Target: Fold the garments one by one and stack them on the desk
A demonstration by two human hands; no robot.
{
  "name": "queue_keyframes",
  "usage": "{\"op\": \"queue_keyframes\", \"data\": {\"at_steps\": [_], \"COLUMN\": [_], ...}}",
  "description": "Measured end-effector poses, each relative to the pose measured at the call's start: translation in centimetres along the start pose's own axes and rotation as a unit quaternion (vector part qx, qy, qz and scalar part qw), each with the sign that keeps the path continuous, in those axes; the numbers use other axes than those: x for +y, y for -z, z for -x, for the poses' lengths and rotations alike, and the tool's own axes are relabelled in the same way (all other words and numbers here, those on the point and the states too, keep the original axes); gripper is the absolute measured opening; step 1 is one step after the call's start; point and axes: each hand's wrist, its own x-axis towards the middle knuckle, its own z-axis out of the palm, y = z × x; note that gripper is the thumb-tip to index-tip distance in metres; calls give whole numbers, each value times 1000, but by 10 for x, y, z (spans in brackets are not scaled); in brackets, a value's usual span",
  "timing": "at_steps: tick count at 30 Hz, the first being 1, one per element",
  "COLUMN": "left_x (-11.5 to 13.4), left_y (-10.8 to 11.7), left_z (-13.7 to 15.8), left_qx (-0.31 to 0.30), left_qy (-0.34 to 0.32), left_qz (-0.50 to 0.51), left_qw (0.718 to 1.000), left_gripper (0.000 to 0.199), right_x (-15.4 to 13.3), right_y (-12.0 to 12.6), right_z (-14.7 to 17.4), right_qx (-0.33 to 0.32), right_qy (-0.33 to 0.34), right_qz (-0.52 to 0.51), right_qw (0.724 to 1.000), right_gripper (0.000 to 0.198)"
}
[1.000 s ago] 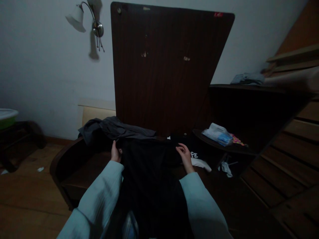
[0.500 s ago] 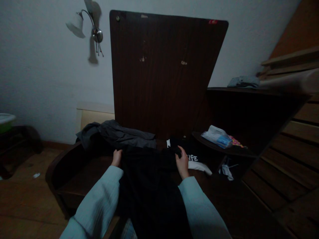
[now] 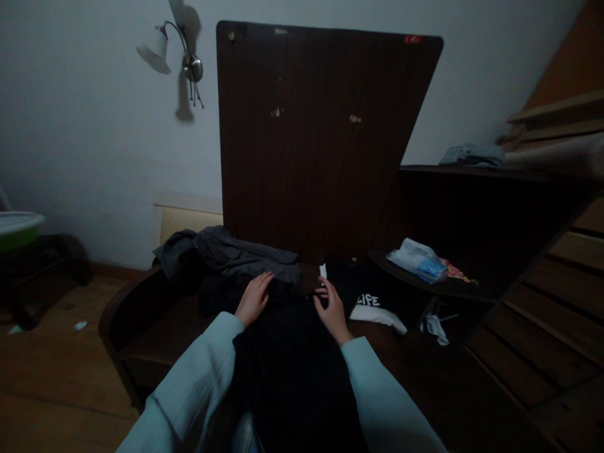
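Observation:
A black garment hangs toward me from the dark wooden bench; in the dim light its exact kind cannot be made out. My left hand rests over its upper left part with the fingers stretched out. At the upper right, my right hand has its thumb and fingers apart, close to the cloth; whether it touches is unclear. Behind my left hand lies a crumpled grey garment. Just right of my right hand is a folded black-and-white garment with white lettering.
A dark wooden panel stands upright behind the bench. On the right, a shelf unit holds a plastic packet. The bench's curved armrest is at left, and a wall lamp hangs above. A green-and-white basin sits far left.
Both hands have let go of the black garment's upper edge and moved closer together, fingers now opened. The garment's top has come down and narrowed. The view has shifted slightly left.

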Motion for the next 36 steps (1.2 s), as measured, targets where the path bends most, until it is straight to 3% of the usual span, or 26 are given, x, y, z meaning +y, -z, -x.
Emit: {"op": "queue_keyframes", "data": {"at_steps": [2,4,10,14,17,23,28,32,36], "left_x": [-2,-4,4,14,17,15,17,20,17], "left_y": [-4,-5,1,3,4,2,-1,15,43], "left_z": [1,2,2,3,3,4,10,17,25], "left_qx": [-50,-78,-116,-186,-205,-192,-136,-228,-307], "left_qy": [31,71,180,128,91,48,-23,-3,4], "left_qz": [4,11,-42,-40,-14,-21,-15,-16,-53], "left_qw": [998,994,976,973,974,980,990,974,950], "left_gripper": [50,45,41,44,45,27,10,18,18], "right_x": [-1,-1,2,-1,-2,-6,-12,-15,-14], "right_y": [-9,-14,-18,-19,-19,-16,-15,-3,34], "right_z": [4,7,10,10,10,10,11,17,30], "right_qx": [-120,-192,-258,-289,-293,-288,-291,-297,-344], "right_qy": [-11,-32,-67,-57,-53,-58,-74,-70,-78], "right_qz": [-11,3,9,-19,-19,-11,9,19,75], "right_qw": [993,981,964,956,955,956,954,952,933], "right_gripper": [32,23,18,18,18,17,15,20,34]}}
